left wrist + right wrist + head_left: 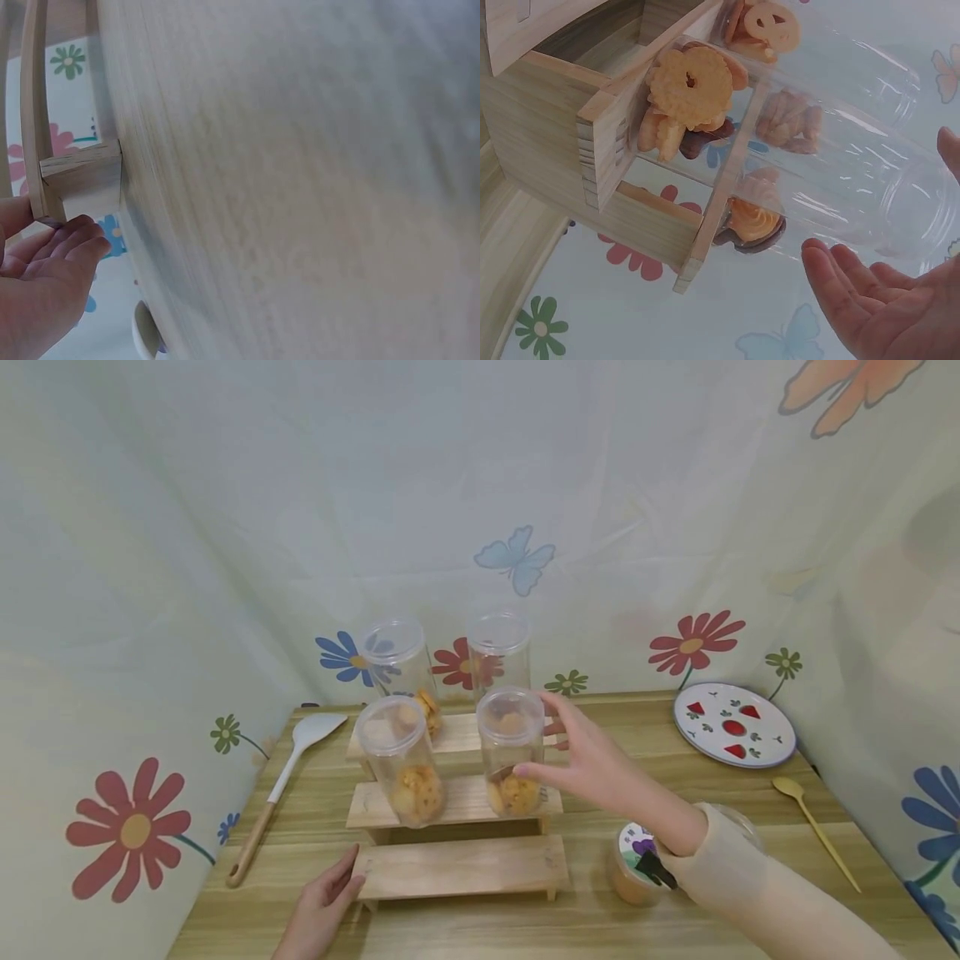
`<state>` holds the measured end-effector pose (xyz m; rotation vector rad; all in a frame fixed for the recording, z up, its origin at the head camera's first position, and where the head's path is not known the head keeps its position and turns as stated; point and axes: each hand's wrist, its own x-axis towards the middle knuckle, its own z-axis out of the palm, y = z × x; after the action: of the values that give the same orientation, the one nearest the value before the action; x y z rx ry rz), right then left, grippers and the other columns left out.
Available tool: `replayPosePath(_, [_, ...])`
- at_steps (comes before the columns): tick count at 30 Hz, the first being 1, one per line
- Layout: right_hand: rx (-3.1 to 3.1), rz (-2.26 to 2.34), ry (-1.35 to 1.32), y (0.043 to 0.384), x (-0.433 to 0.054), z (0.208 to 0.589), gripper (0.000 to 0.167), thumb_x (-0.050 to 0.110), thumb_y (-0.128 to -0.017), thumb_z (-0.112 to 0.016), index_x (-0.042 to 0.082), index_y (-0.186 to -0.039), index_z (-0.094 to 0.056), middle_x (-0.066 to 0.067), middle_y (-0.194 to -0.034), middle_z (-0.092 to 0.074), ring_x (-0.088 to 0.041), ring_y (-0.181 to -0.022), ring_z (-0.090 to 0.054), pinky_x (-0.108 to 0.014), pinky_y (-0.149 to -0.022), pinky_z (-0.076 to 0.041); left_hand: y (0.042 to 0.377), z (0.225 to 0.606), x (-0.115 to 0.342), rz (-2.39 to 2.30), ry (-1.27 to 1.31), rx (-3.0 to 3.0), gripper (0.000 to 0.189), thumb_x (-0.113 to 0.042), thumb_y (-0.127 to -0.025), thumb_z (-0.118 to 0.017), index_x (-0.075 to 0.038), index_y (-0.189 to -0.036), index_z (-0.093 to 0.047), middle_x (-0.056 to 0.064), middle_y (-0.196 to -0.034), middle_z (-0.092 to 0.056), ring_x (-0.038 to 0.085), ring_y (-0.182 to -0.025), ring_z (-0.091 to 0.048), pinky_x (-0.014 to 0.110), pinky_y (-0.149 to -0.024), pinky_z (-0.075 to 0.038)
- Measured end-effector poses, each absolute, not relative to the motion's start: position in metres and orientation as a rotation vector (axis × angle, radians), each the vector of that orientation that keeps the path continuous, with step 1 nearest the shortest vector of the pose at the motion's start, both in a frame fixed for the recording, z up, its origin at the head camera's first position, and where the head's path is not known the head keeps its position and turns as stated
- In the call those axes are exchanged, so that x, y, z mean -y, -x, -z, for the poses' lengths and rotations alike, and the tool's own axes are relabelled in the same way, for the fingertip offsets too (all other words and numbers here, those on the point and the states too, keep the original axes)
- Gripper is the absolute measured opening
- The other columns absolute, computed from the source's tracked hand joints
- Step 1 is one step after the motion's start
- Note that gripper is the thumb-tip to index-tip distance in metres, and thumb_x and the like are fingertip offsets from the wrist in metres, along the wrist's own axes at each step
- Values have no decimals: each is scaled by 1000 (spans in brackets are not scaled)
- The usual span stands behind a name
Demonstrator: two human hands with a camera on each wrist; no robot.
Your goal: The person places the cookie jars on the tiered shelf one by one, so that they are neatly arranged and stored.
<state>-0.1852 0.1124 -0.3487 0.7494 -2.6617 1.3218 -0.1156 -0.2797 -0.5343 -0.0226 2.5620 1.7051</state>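
Flowered cloth (315, 518) backs the table (450, 931); left hand (322, 902) pinches the stand (457, 867), right hand (588, 756) spread beside a jar (508, 750).

Can see on the wooden table (427, 935), at left, a white spatula (280, 783) with wooden handle; at right, a round plate (705, 739) with red pattern, near it a yellow spoon (822, 835), also a labelled cup (632, 885). Behind, can notice flowered cloth (300, 527).

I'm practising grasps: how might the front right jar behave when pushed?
The tall, narrow jar could tip off its step. It's probably light, with cookies only in the lower part. Smooth and glossy, it may also slip.
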Motion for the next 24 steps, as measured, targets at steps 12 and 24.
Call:
replayPosePath(12, [2793,-1313,-715,165,-153,358,80,47,-85,-71,17,-148,-32,-9,-146,-39,-29,-120,-51,-49,-95,-47,116,534,279,-1690,20,-2569,57,-20,-98,-58,10,-142,-36,22,-148,-33,31,-131,-37,27,-100,-39])
replayPosePath(24, [2851,-1272,-727,137,-196,372,67,50,-87,-66,23,-143,-41,4,-142,-47,-22,-126,-46,-48,-97,-46,114,530,278,-1682,29,-2584,55,-17,-98,-58,11,-141,-36,23,-147,-33,31,-130,-37,25,-99,-40])
